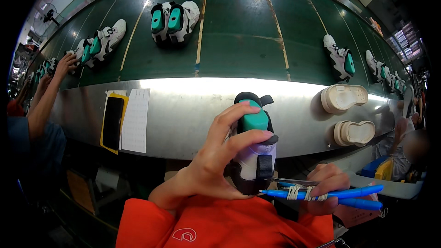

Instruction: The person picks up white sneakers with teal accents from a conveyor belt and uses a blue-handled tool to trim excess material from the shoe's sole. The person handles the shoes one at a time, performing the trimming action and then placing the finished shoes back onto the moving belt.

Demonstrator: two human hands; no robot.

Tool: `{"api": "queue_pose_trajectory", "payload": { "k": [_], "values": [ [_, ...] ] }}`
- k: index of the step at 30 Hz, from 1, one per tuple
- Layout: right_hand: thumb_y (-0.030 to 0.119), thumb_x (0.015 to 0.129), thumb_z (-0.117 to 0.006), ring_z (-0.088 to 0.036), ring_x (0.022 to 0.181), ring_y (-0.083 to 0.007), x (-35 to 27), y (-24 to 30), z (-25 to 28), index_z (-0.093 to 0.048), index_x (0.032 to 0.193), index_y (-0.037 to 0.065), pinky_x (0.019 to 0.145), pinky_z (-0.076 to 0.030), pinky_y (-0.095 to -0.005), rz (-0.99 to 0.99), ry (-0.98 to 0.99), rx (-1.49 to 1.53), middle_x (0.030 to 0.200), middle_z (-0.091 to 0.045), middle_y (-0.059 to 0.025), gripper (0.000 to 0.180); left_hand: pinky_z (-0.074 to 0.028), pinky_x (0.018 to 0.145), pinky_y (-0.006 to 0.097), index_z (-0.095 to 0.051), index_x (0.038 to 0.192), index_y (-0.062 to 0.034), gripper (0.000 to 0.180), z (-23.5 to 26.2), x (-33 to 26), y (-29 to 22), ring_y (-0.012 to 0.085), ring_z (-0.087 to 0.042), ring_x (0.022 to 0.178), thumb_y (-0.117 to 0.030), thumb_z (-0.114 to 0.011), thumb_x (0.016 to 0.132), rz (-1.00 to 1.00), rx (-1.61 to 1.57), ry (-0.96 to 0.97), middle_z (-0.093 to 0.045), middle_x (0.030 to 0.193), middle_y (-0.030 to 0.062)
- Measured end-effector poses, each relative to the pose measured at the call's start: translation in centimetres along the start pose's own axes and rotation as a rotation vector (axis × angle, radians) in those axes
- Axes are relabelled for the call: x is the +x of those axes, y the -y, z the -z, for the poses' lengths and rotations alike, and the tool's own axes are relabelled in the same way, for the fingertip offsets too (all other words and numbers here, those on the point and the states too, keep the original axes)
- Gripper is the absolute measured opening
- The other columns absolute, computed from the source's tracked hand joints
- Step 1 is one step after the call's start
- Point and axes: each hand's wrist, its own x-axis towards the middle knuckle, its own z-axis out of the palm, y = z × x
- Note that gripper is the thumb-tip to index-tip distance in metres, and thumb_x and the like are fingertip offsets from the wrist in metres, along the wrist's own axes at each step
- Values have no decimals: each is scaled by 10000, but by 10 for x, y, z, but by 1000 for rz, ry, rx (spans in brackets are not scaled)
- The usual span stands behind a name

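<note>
While we are looking down from the head view, our left hand [216, 156] is curling its fingers around a white and teal shoe [254, 149], holding it upright above our lap, just before the steel worktop [183, 110]. Our right hand [324, 188] is closing on two blue pens [330, 194] bound together, tips at the shoe's heel. We judge marking is underway, calling for steady aim. The pen tips are partly hidden.

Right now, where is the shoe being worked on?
In the head view, lower centre: the left hand holds the shoe upright, beside the right hand holding blue pens.
</note>
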Motion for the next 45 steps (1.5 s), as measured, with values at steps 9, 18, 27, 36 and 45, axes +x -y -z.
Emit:
{"api": "queue_pose_trajectory", "payload": {
  "k": [9, 18, 27, 36, 45],
  "values": [
    [335, 873, -503, -532, 486, -162, 6, -2, 2, -579, 806, 16, 404, -409, -253, -30, 81, -31, 621, -571, -86, 334, -336, 944, 413, -480, 1164, -109, 779, 3, -2, 3, 369, -347, 1185, -181, -831, 473, -2, 34, -27, -331, 1267, 195],
    [324, 829, -521, -565, 582, -231, 89, 26, 10, -589, 805, 39, 535, -454, -299, -325, 430, -209, 669, -574, -93, 294, -385, 903, 366, -423, 1199, -71, 874, 2, 24, 6, 315, -424, 1122, -193, -834, 437, 27, 22, -109, -362, 1229, 178],
    [164, 845, -537, -556, 618, -175, 110, 26, 8, -525, 931, 23, 558, -444, -282, -266, 500, -205, 744, -577, -86, 166, -365, 940, 362, -390, 1224, -82, 911, 9, 30, 10, 290, -417, 1143, -213, -834, 439, 96, 20, -159, -367, 1234, 154],
    [376, 853, -438, -456, 419, -108, -10, -25, 34, -428, 833, 29, 402, -373, -202, -388, -513, 12, 695, -450, -80, 347, -298, 988, 433, -391, 1202, -192, 853, -6, -30, 18, 285, -377, 1175, -205, -844, 479, -263, 223, 129, -341, 1264, 183],
    [323, 894, -377, -431, 451, -90, -74, -44, 14, -408, 831, 66, 430, -348, -206, -551, -700, 91, 696, -413, -38, 267, -282, 1021, 401, -449, 1139, -345, 429, -48, -89, 108, 191, -327, 1245, -206, -607, 766, -734, 696, 309, -356, 1334, -10]
  ]
}}
